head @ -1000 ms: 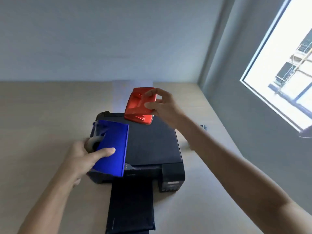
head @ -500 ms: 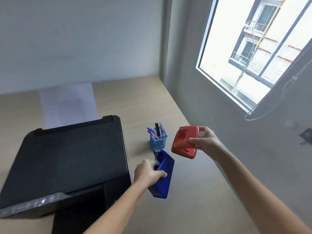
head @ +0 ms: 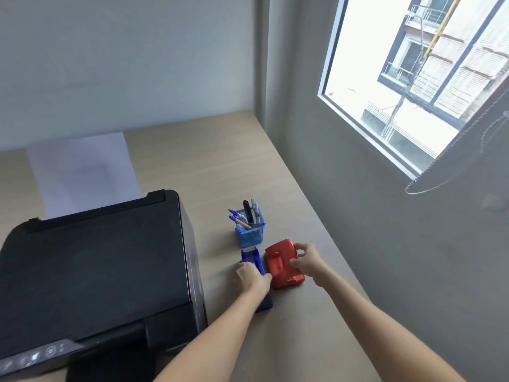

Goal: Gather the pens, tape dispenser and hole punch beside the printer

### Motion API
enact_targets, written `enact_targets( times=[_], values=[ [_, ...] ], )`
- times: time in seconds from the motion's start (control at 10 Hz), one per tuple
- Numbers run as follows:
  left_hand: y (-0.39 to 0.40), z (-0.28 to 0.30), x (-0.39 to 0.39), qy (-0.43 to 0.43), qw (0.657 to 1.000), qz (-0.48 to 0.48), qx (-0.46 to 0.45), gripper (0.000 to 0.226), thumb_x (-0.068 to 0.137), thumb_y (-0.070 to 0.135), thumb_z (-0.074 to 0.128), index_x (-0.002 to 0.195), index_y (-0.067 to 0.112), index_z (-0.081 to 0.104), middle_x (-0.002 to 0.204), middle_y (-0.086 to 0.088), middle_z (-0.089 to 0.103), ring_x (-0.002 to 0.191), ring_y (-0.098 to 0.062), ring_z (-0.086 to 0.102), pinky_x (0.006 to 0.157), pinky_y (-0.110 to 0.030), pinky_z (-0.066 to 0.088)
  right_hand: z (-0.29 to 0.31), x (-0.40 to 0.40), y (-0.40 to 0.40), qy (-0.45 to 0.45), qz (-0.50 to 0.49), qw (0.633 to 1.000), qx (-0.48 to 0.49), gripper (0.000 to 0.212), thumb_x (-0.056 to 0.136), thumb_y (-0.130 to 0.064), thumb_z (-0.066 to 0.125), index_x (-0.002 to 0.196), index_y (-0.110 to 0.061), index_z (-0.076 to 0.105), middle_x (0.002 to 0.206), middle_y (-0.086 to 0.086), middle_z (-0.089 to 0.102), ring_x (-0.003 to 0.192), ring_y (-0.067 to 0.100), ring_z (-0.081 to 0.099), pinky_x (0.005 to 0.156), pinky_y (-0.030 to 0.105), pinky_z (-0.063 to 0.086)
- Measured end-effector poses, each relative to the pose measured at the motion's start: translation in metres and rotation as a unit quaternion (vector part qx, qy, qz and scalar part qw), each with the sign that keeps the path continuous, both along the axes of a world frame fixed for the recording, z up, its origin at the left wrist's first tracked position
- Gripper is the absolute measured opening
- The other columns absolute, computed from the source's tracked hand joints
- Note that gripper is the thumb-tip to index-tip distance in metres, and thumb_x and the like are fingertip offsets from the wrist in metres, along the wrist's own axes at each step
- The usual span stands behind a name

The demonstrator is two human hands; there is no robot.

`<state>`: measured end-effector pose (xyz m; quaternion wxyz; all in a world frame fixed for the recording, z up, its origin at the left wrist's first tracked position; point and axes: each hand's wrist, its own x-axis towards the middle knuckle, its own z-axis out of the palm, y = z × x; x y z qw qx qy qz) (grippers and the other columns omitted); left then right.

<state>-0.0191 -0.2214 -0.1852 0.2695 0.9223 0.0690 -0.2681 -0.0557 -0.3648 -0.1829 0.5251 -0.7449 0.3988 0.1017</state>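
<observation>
A black printer (head: 96,266) fills the left of the desk. To its right stands a blue mesh cup (head: 252,236) with several pens (head: 246,213) in it. Just in front of the cup, the blue tape dispenser (head: 252,259) rests on the desk with my left hand (head: 252,277) gripping it from above. Touching its right side lies the red hole punch (head: 282,264), flat on the desk, held at its right edge by my right hand (head: 308,261).
A sheet of white paper (head: 82,172) sticks up behind the printer. The grey wall (head: 385,244) runs along the desk's right edge (head: 325,230), close to the hole punch. A window is high on the right. Bare desk (head: 206,155) lies beyond the cup.
Both hands carried the tape dispenser and hole punch from above the printer to its right and lowered them onto the desk in front of the pen cup. My view turned right.
</observation>
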Motion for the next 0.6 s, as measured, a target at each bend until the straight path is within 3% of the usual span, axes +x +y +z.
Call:
enact_targets(
  times=[0.1, 0.3, 0.4, 0.5, 0.6],
  values=[
    [-0.011, -0.005, 0.003, -0.006, 1.0, 0.007, -0.012, 0.063, 0.069, 0.028, 0.079, 0.119, -0.001, 0.054, 0.123, -0.015, 0.062, 0.112, -0.03, 0.063, 0.09, -0.038, 0.054, -0.008, 0.006, -0.004, 0.009, 0.032, 0.999, -0.015, 0.052, 0.08, 0.001, 0.056, 0.129, -0.016, 0.056, 0.114, 0.017, 0.067, 0.094, 0.03, 0.068, 0.077, 0.041, 0.06],
    [-0.015, -0.009, 0.006, 0.008, 1.0, 0.002, -0.011, 0.072, 0.071, 0.031, 0.079, 0.125, -0.003, 0.045, 0.129, -0.018, 0.058, 0.118, -0.031, 0.059, 0.095, -0.037, 0.05, -0.011, 0.009, -0.013, 0.021, 0.062, 0.998, -0.009, 0.054, 0.084, -0.001, 0.056, 0.136, -0.014, 0.049, 0.116, 0.017, 0.066, 0.096, 0.029, 0.068, 0.081, 0.041, 0.06],
    [-0.009, -0.003, -0.001, 0.006, 0.999, -0.024, -0.035, 0.081, 0.075, 0.04, 0.076, 0.13, -0.006, 0.037, 0.135, -0.02, 0.052, 0.126, -0.032, 0.051, 0.103, -0.037, 0.043, 0.0, 0.001, -0.003, 0.038, 0.075, 0.994, -0.07, 0.062, 0.086, -0.014, 0.059, 0.144, -0.01, 0.036, 0.128, 0.02, 0.059, 0.113, 0.032, 0.06, 0.095, 0.045, 0.051],
    [0.01, 0.015, -0.017, -0.027, 0.992, -0.079, -0.1, 0.091, 0.076, 0.043, 0.072, 0.139, -0.006, 0.027, 0.142, -0.019, 0.042, 0.134, -0.031, 0.039, 0.112, -0.036, 0.034, 0.014, -0.015, 0.006, 0.009, 0.073, 0.99, -0.122, 0.072, 0.089, -0.026, 0.06, 0.148, -0.01, 0.022, 0.145, 0.021, 0.042, 0.133, 0.034, 0.042, 0.108, 0.046, 0.038],
    [0.063, 0.042, -0.054, -0.065, 0.968, -0.165, -0.176, 0.089, 0.079, 0.039, 0.069, 0.148, 0.008, 0.024, 0.144, -0.005, 0.043, 0.135, -0.019, 0.04, 0.111, -0.022, 0.03, 0.062, -0.04, 0.013, -0.074, 0.034, 0.99, -0.117, 0.065, 0.089, -0.028, 0.061, 0.145, -0.018, 0.029, 0.146, 0.019, 0.042, 0.132, 0.032, 0.044, 0.105, 0.045, 0.041]
  ],
)
